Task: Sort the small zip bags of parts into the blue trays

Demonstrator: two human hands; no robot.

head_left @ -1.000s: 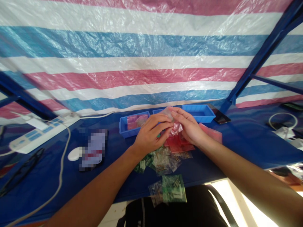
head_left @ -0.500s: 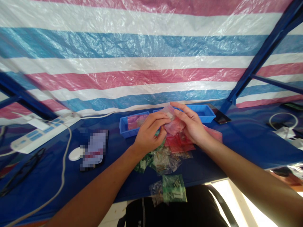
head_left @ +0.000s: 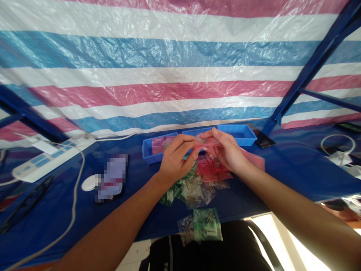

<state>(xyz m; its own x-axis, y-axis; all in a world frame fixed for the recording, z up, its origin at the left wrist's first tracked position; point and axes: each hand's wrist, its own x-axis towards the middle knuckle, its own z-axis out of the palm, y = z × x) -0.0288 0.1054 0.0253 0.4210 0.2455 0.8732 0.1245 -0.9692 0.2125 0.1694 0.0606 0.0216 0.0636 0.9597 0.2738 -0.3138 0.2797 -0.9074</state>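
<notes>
Between my two hands is a pink plastic bag (head_left: 209, 145), crumpled and slightly blurred; its contents cannot be made out. My left hand (head_left: 178, 156) pinches its left side between thumb and fingers. Wrapped round its right side is my right hand (head_left: 228, 150), thumb uppermost. Red plastic bags (head_left: 214, 171) lie below the hands. Clear bags of small metal parts (head_left: 194, 192) are heaped nearer to me, with green bags (head_left: 170, 195) partly under my left wrist. Another green bag with metal and white pieces (head_left: 208, 224) lies at the table's front edge beside a clear bag (head_left: 186, 227).
Behind the hands stand blue plastic bins (head_left: 239, 135), the left bin (head_left: 152, 152) holding pink bags. A dark phone (head_left: 262, 137) lies at right. To the left are a power strip (head_left: 53, 158), a white cable (head_left: 75, 203), a white round object (head_left: 90, 182) and glasses (head_left: 28, 205).
The pink bag has been turned and flattened between my hands, its upright part now lower. My right fingers have folded in toward it, and my left hand has shifted slightly left.
</notes>
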